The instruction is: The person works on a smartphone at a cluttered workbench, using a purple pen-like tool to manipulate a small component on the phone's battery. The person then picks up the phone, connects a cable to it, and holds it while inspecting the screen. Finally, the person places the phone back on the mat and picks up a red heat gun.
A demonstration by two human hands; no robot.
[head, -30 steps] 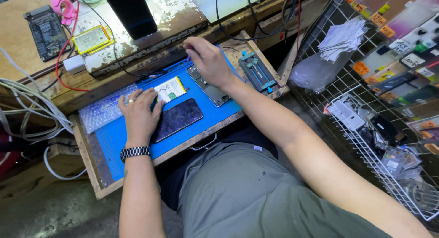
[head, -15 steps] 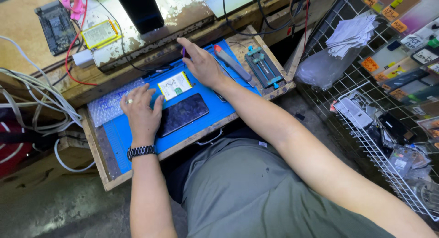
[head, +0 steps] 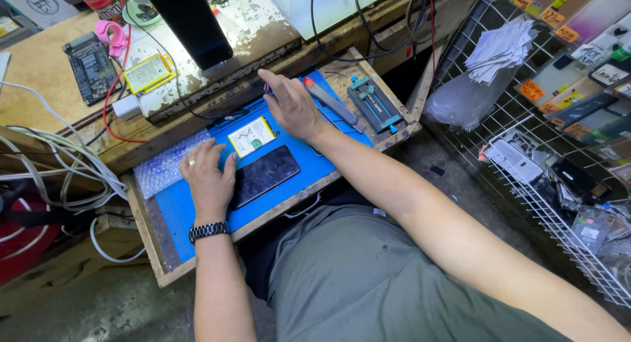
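Blue mat (head: pixel 197 214) on the worktop: left hand (head: pixel 207 178) lies flat, fingers spread, on the dark phone (head: pixel 266 174); right hand (head: pixel 292 105) pinches something tiny I can't make out, clamp jig (head: pixel 374 105) just beside.

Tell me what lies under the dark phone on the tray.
The dark glossy phone lies flat on a blue work mat, which covers a shallow wooden tray. The left hand covers the phone's left end, so what lies beneath that end cannot be seen.
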